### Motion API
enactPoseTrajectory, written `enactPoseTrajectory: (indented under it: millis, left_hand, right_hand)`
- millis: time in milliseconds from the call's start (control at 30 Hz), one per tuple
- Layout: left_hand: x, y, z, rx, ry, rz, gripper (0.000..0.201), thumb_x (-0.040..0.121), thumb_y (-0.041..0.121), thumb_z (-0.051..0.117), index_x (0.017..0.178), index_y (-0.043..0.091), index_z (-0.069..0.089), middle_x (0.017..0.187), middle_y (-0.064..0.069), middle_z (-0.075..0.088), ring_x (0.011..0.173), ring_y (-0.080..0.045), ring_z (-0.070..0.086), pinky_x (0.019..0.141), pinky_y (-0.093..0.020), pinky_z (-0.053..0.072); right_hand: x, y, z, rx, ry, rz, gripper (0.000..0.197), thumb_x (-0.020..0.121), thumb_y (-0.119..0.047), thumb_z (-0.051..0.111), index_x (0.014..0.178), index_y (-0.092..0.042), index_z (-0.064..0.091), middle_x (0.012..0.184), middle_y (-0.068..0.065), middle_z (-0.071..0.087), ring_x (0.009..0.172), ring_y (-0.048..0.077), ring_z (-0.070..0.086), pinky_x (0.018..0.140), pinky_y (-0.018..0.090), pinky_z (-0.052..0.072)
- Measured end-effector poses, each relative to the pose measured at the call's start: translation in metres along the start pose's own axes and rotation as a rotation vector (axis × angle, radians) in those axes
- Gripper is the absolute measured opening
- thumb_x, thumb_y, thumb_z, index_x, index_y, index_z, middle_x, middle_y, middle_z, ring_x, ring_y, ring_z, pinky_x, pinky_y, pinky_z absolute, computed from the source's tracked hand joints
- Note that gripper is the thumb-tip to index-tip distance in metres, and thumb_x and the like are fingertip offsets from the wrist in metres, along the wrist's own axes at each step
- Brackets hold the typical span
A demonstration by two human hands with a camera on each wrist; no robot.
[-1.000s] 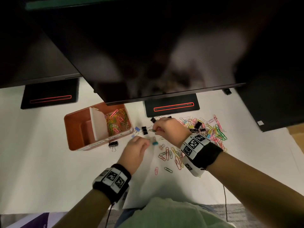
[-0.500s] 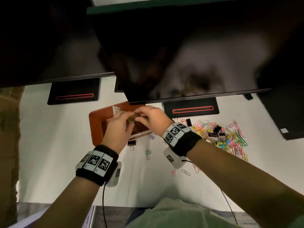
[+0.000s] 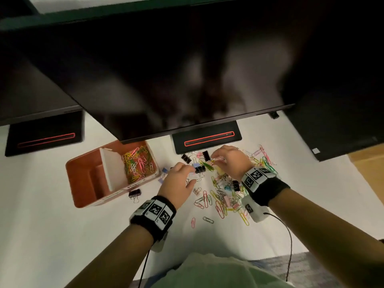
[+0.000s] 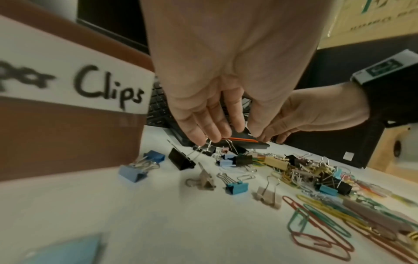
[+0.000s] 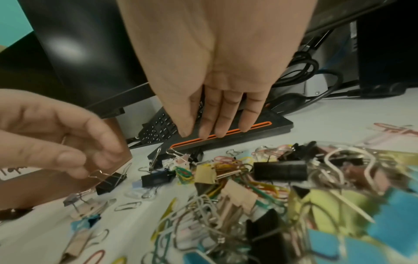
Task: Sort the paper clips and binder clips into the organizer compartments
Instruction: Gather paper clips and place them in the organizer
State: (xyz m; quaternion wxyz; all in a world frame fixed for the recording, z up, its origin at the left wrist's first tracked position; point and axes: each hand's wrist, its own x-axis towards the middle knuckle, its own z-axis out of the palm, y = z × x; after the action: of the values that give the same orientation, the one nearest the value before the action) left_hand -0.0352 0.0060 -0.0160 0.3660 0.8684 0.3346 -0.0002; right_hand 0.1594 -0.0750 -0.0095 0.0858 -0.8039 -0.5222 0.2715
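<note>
— Where are the hands?

— Both over the far end of the clip pile [image 3: 226, 190] on the white table [image 3: 41, 215]. The left hand [image 3: 178, 179] has its fingertips pinched on the wire handle of a black binder clip [image 5: 110, 182]. The right hand [image 3: 230, 161] reaches down with fingers straight and together; whether it holds anything I cannot tell.

— And the organizer?

— The brown organizer [image 3: 83, 183] stands left of the pile, near the left hand. Its right compartment holds coloured paper clips [image 3: 137, 163] — the left one shows only bare brown floor. One black binder clip [image 3: 134, 193] lies just beside its near wall
</note>
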Motion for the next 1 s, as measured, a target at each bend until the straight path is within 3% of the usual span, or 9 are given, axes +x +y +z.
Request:
enactPoseTrajectory:
  millis: [167,267,367,467,600,767,900,1000]
  left_hand:
    - [0.022,0.004,0.013,0.147,-0.061,0.014,0.042,0.084,0.023,0.061,0.125,0.023,0.051,0.123,0.000,0.047,0.111,-0.018,0.048,0.097,-0.035,0.044]
    - [0.025,0.002,0.019,0.221,-0.085,-0.017,0.038,0.081,0.031,0.064,0.118,0.024,0.055,0.119,0.002,0.047,0.105,-0.017,0.051,0.093,-0.035,0.046]
    - [0.024,0.001,0.022,0.232,-0.039,-0.022,0.024,0.083,0.027,0.063,0.105,0.019,0.061,0.110,0.001,0.050,0.096,-0.018,0.053,0.087,-0.033,0.048]
    - [0.021,-0.003,0.022,0.155,0.000,-0.031,0.015,0.084,0.023,0.063,0.096,0.016,0.065,0.106,0.002,0.052,0.090,-0.015,0.054,0.085,-0.031,0.049]
    - [0.009,-0.004,0.011,0.011,0.113,-0.055,0.010,0.085,0.022,0.063,0.092,0.015,0.064,0.102,0.006,0.053,0.085,-0.008,0.053,0.079,-0.021,0.046]
    - [-0.016,-0.013,-0.008,-0.123,0.224,-0.149,0.009,0.085,0.011,0.062,0.092,0.014,0.057,0.094,0.001,0.061,0.082,-0.007,0.056,0.072,-0.016,0.044]
    - [-0.028,-0.028,-0.011,-0.024,0.185,-0.143,0.024,0.082,0.001,0.059,0.102,0.013,0.058,0.106,-0.004,0.060,0.096,-0.016,0.057,0.085,-0.024,0.046]
    - [-0.029,-0.020,-0.007,0.042,0.149,-0.083,0.030,0.081,0.006,0.060,0.109,0.016,0.057,0.116,-0.003,0.056,0.107,-0.018,0.052,0.093,-0.028,0.043]
  right_hand:
    - [0.012,-0.011,0.014,-0.116,-0.102,-0.065,0.032,0.084,-0.039,0.061,0.114,-0.027,0.060,0.113,-0.003,0.059,0.106,0.019,0.055,0.094,0.039,0.046]
    - [0.012,-0.013,0.023,-0.145,-0.109,-0.064,0.030,0.084,-0.039,0.062,0.110,-0.025,0.061,0.109,-0.001,0.057,0.102,0.021,0.055,0.092,0.041,0.046]
    - [0.010,-0.010,0.026,-0.160,-0.122,-0.092,0.022,0.087,-0.034,0.058,0.105,-0.024,0.064,0.109,0.000,0.058,0.101,0.022,0.056,0.089,0.037,0.047]
    - [0.006,-0.007,0.025,-0.194,-0.177,-0.107,0.023,0.090,-0.033,0.055,0.109,-0.025,0.063,0.114,0.001,0.056,0.103,0.023,0.055,0.091,0.037,0.043]
    - [-0.002,-0.003,0.024,-0.150,-0.212,-0.096,0.023,0.090,-0.036,0.053,0.108,-0.025,0.061,0.117,0.000,0.055,0.108,0.023,0.051,0.095,0.041,0.039]
    - [-0.012,0.004,0.015,0.003,-0.156,-0.087,0.017,0.088,-0.034,0.054,0.102,-0.024,0.056,0.108,-0.004,0.059,0.097,0.015,0.056,0.093,0.040,0.045]
    - [-0.014,0.007,0.005,0.095,-0.096,-0.078,0.015,0.089,-0.025,0.059,0.103,-0.021,0.060,0.102,-0.003,0.068,0.093,0.015,0.063,0.089,0.037,0.051]
    - [-0.010,0.006,0.002,0.127,-0.112,-0.050,0.027,0.090,-0.021,0.060,0.116,-0.018,0.060,0.110,0.002,0.068,0.099,0.018,0.064,0.088,0.029,0.052]
